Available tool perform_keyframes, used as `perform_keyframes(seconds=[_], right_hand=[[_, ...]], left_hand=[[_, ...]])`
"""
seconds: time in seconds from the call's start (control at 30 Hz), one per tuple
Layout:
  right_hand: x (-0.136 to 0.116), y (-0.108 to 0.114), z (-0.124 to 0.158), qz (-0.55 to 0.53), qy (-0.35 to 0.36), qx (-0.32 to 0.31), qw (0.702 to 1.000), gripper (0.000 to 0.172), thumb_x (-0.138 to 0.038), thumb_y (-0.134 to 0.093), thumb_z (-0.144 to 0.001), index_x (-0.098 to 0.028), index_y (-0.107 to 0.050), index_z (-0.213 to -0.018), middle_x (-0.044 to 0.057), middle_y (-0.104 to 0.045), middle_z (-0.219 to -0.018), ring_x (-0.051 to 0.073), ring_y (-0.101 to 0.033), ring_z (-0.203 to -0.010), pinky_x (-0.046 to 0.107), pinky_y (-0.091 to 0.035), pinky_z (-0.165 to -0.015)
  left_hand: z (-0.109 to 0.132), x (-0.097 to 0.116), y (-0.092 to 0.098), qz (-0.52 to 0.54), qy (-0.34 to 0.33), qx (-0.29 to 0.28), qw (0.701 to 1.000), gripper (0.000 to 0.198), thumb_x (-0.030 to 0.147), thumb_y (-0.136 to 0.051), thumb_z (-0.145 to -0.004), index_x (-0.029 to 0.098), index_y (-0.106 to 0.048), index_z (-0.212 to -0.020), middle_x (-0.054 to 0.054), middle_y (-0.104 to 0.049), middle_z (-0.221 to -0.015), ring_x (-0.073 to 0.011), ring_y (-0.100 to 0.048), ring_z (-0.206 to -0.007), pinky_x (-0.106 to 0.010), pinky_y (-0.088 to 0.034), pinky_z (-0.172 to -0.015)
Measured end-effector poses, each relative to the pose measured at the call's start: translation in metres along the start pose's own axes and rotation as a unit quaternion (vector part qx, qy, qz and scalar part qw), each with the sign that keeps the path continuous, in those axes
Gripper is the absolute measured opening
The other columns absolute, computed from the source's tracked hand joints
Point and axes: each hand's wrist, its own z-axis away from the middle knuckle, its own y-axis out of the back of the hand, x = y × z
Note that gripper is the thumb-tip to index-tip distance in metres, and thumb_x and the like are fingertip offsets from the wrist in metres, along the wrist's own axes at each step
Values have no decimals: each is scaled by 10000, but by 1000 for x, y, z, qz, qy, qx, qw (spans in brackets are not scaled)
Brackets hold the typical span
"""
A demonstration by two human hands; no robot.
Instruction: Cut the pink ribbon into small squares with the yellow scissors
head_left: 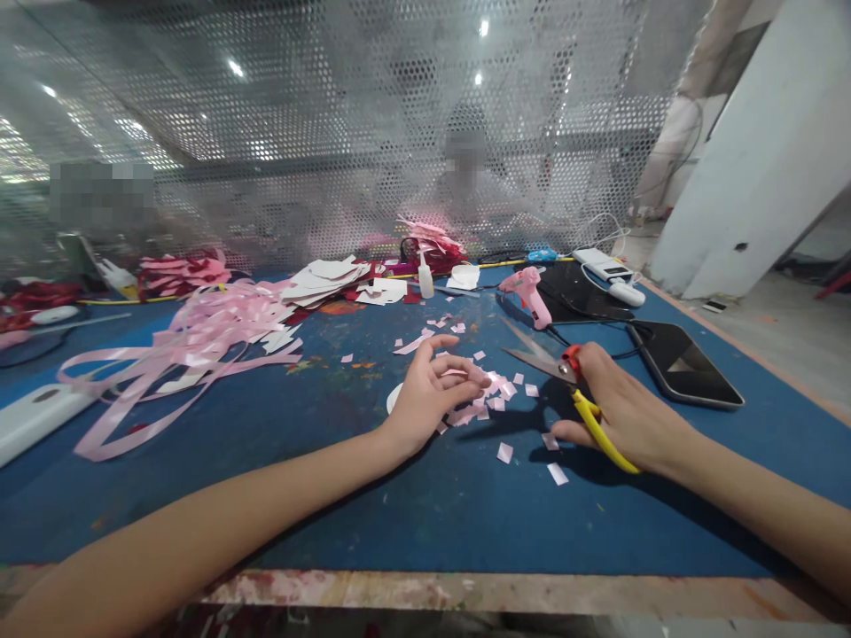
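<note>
In the head view my right hand (615, 408) is wrapped round the handles of a pair of scissors (602, 434), one yellow and one red. Their blades are parted and point left over the table. My left hand (435, 390) hovers at the middle with fingers loosely curled and apart, and nothing shows in it. Just beyond its fingertips lies a heap of small pink ribbon squares (495, 390). Single squares (557, 474) are scattered between the two hands. A white disc (394, 399) is partly hidden behind my left hand.
A tangle of pink ribbon (213, 328) and white cut pieces (325, 282) lie left. A pink glue gun (528, 294), a small bottle (425, 276) and a power bank (602, 266) stand farther back. A phone (684, 361) lies right. A perforated metal screen (332, 133) closes the back.
</note>
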Motion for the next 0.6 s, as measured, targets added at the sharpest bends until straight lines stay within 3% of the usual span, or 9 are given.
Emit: perform_keyframes(seconds=[0.17,0.3,0.47,0.6], right_hand=[[1,-2,0,29,-13,-52,998,360,-534,-545,-757,-207,-479,-894,39,-541,-831,189,-548,-687,303,-404,-612],[-4,-3,0,55,-21,-78,995,396,-565,-552,-734,-208,-507,-900,29,-541,-827,194,-562,-693,298,-394,-583],[-10,-2,0,56,-3,-68,996,411,-573,-553,-731,-212,-521,-925,30,-560,-840,196,-577,-716,292,-393,-585],[-14,0,1,48,19,-55,997,408,-585,-552,-728,-214,-527,-896,27,-569,-807,188,-577,-710,279,-381,-580]], left_hand=[[0,1,-1,13,24,17,999,623,157,-780,-602,226,-377,-1072,48,-627,-734,-155,-679,-700,-279,-540,-682],[0,2,-1,35,45,21,998,628,105,-764,-586,224,-384,-1072,45,-642,-742,-129,-661,-649,-258,-541,-648],[3,1,-5,27,40,-18,999,653,57,-763,-561,226,-400,-1077,33,-646,-770,-130,-658,-743,-249,-545,-700],[5,1,-6,-4,55,-31,998,659,123,-788,-570,234,-388,-1082,29,-640,-764,-141,-663,-664,-237,-536,-604]])
